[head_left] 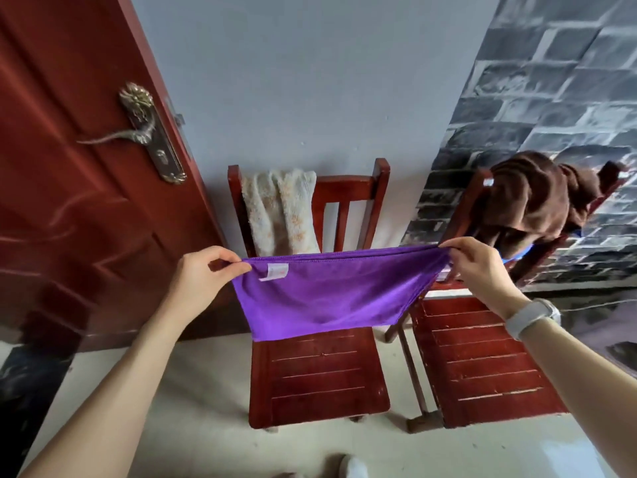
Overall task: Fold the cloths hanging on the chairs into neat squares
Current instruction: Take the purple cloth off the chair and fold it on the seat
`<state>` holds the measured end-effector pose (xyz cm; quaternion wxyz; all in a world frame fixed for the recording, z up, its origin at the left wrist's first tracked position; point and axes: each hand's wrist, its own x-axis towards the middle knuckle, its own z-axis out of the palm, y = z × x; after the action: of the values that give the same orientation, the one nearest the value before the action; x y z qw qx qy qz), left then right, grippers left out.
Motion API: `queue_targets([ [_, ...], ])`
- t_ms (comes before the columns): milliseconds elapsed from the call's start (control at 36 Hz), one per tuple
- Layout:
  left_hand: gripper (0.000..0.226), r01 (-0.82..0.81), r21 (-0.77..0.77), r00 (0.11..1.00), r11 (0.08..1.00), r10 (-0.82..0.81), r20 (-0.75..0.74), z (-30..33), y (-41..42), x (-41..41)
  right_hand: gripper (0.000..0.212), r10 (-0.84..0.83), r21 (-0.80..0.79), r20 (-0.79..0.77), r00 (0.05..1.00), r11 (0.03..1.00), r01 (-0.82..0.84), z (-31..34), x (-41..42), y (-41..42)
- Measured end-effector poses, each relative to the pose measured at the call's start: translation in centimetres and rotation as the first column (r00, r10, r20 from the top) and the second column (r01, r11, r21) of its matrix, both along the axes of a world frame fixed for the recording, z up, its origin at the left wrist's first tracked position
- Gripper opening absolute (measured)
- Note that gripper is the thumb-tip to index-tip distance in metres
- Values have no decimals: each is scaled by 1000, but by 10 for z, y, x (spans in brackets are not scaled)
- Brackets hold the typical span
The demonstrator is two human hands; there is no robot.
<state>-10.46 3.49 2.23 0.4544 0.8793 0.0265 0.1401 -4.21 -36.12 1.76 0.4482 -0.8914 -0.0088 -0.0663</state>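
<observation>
Both forearms reach forward from the bottom of the view, a white watch [531, 317] on the right wrist. Left hand [203, 270] and right hand [477, 267] each pinch a top corner of the purple cloth [327, 294], which hangs stretched between them in the air over the seat of the nearer chair [320, 381]. It looks doubled already, with a small white label [274, 271] near the left corner. A cream towel [279, 212] and a brown towel [531, 198] wait on the chair backs. To fold well, I would keep the top edge taut, bring the two corners together exactly, and check the hanging edges line up before smoothing it flat on the seat
</observation>
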Motion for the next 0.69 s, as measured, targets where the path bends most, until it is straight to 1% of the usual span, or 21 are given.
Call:
queue_targets([
  [83,23,-19,-55,1000,998,20,12,21,-6,7,35,12,90,14,1000,996,-14,22,7,-3],
  [194,25,-60,-150,998,987,64,17,39,-8,14,25,28,110,50,998,993,-33,48,11,-6],
  [278,25,-70,-168,997,983,75,23,48,-8,15,31,44,121,65,997,991,-52,59,14,-12],
  [333,28,-35,-186,999,982,38,15,53,-7,14,28,43,115,87,995,992,-53,64,16,-13],
  [361,33,-6,-186,1000,983,7,5,54,-6,13,25,41,107,103,994,993,-52,66,18,-13],
  [389,38,25,-171,1000,985,-26,-7,56,-5,12,24,37,99,119,992,994,-49,67,19,-13],
  [444,40,76,-105,996,992,-81,-38,57,-4,10,23,35,86,138,990,995,-47,67,21,-14],
  [528,36,99,2,994,995,-99,-56,58,-7,9,23,36,22,169,985,999,-40,63,25,-16],
  [583,32,66,3,997,998,-66,-33,57,-9,9,22,60,-49,210,976,998,-50,61,25,-17],
  [667,30,5,-14,1000,1000,-5,2,56,-9,8,22,142,-202,288,947,976,-85,59,24,-17],
  [694,30,-6,-10,1000,1000,6,5,56,-8,8,23,162,-228,294,942,969,-95,59,25,-18],
])
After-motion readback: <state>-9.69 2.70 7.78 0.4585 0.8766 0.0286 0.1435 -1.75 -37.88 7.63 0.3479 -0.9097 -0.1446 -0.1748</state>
